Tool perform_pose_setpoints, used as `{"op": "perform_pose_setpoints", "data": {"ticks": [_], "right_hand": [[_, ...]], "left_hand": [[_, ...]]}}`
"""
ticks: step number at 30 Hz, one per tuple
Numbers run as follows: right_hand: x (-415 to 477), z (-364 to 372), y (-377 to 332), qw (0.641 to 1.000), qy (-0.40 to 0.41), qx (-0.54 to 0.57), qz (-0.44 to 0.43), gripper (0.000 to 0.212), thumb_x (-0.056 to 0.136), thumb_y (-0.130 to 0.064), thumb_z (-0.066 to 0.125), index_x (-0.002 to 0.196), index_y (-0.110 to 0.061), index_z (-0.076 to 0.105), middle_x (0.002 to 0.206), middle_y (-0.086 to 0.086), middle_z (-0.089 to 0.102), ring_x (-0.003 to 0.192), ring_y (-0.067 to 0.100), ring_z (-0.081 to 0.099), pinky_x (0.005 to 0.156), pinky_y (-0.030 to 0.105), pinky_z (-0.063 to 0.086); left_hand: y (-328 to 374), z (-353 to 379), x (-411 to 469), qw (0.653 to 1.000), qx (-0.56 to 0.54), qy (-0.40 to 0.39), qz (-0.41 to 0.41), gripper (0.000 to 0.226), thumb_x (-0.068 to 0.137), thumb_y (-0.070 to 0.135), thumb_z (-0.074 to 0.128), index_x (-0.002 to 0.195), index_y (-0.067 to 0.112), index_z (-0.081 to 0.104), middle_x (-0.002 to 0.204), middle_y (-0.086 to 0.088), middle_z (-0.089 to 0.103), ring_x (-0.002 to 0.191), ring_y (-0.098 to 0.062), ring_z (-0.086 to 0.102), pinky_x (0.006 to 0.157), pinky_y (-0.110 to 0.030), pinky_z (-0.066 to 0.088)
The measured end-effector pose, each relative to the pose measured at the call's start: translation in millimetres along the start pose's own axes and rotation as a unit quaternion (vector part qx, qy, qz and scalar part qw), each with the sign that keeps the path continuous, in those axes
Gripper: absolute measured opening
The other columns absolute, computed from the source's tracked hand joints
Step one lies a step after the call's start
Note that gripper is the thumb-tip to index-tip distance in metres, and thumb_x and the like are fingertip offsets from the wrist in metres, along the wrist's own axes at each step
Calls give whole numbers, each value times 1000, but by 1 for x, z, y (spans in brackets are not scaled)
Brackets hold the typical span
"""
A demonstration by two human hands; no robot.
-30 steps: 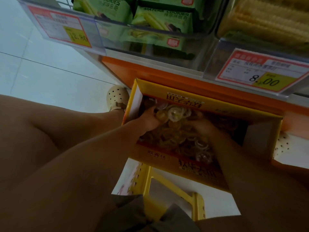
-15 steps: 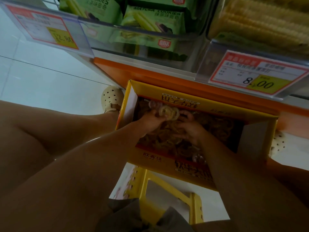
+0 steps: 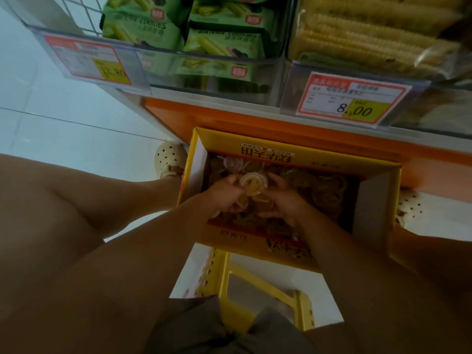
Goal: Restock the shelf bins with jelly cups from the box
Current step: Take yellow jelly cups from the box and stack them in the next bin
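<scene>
Person seated on a yellow plastic step stool, facing the shelving. An open yellow cardboard box with red printed panels stands on the pale tiled floor between the feet, just in front of the orange shelf base.

The box holds loose, clear round jelly cups with yellow filling. Both hands are inside it. The left hand and right hand face each other near the box's left half, the fingers of each curled round a small cluster of jelly cups gathered between them. One cup sits on top of the cluster, lid upward.

Above, a clear plastic shelf bin carries green matcha cookie packets. The neighbouring bin holds bagged yellow ridged wafers. The front tags read 12.80 and 8.00.

A cream perforated clog rests beside the box's left wall.
</scene>
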State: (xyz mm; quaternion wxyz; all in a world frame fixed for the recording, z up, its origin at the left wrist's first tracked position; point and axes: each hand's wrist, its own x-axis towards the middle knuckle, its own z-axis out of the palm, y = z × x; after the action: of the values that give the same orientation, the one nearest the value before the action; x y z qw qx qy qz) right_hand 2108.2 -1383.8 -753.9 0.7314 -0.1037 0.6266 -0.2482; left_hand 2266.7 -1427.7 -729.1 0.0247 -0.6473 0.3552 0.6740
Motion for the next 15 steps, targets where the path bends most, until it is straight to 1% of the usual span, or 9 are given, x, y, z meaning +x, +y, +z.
{"op": "perform_pose_setpoints", "data": {"ticks": [1,3,5,7,8,10,12,14,15], "right_hand": [[-6,-1,-2,1000,-19,4,4,42,95,-13,58,130,-32,45,117,-1,57,98,18,64,63,40,59],[-21,-7,-8,999,-46,11,7,40,95,-11,57,129,-32,52,123,5,59,103,22,64,64,41,59],[-40,-14,-16,998,-56,10,-7,40,94,-10,57,128,-31,55,125,9,61,106,26,64,66,40,58],[-63,-18,-25,998,-52,6,-37,37,94,-13,56,126,-31,58,124,9,64,106,26,65,66,39,57],[-77,-18,-30,998,-42,8,-54,33,94,-15,56,124,-30,59,122,9,65,107,26,65,67,40,57],[-108,-15,-40,995,-17,8,-99,26,94,-22,59,118,-31,62,121,6,65,108,26,64,73,44,58],[-140,-10,-48,987,-1,-8,-158,24,94,-28,60,117,-32,63,121,2,65,109,23,64,75,44,58],[-174,-2,-57,976,11,-13,-217,23,95,-28,58,117,-31,63,116,-1,68,105,20,66,72,40,59],[-191,1,-61,969,16,-16,-247,23,95,-27,58,117,-30,63,114,-2,69,103,20,67,69,37,59]], "left_hand": [[0,-1,-7,1000,-6,-5,1,35,98,23,54,133,26,50,113,-6,63,90,-18,64,67,-28,57],[3,-2,-23,1000,-24,-7,12,32,99,22,52,131,26,50,112,-6,63,94,-20,63,75,-32,55],[12,-4,-38,999,-35,-3,26,34,100,23,51,133,27,48,117,-6,60,96,-21,63,82,-37,56],[26,-3,-59,998,-38,0,47,39,98,26,54,136,28,45,121,-4,58,98,-23,63,85,-40,56],[33,-3,-70,997,-45,1,60,41,97,28,57,136,29,45,120,-4,58,98,-23,64,85,-41,56],[46,-3,-96,994,-59,-1,91,40,93,32,62,131,31,49,116,-3,60,98,-23,64,79,-39,56],[56,-3,-126,989,-55,4,136,28,92,36,63,119,34,55,114,-1,62,101,-23,63,71,-36,56],[66,-5,-154,979,-39,7,202,13,93,39,61,105,38,61,109,1,66,100,-21,64,65,-33,54],[72,-5,-169,971,-24,13,237,8,92,40,60,99,38,64,104,3,69,96,-17,65,66,-32,53]]}}
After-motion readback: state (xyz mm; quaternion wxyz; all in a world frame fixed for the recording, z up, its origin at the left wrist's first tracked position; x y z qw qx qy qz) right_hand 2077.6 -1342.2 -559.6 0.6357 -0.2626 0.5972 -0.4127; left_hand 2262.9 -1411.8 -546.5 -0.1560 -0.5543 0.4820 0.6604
